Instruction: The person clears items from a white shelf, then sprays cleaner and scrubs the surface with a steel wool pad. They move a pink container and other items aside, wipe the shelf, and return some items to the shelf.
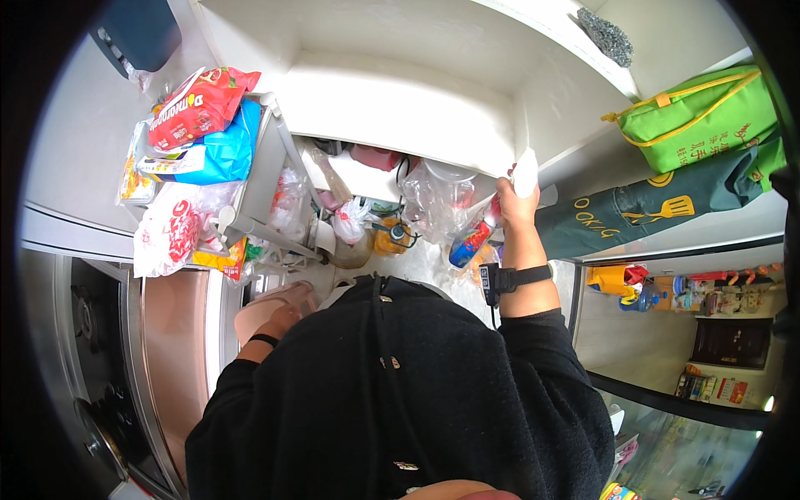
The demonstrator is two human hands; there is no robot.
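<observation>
My right hand is closed around a white cloth or tissue, held against the right inner wall of a white cabinet shelf. Down at my left side, my left hand grips a translucent pink plastic container; its fingers are partly hidden by the container and my sleeve. Just below the right hand stands a blue and red spray can or bottle, next to clear plastic bags. The shelf surface between the arms is bright white.
At left, a white rack holds a red wipes pack, a blue pack and plastic bags. A dark green apron and a green bag lie right. A steel wool scrubber sits above. A gas hob is far left.
</observation>
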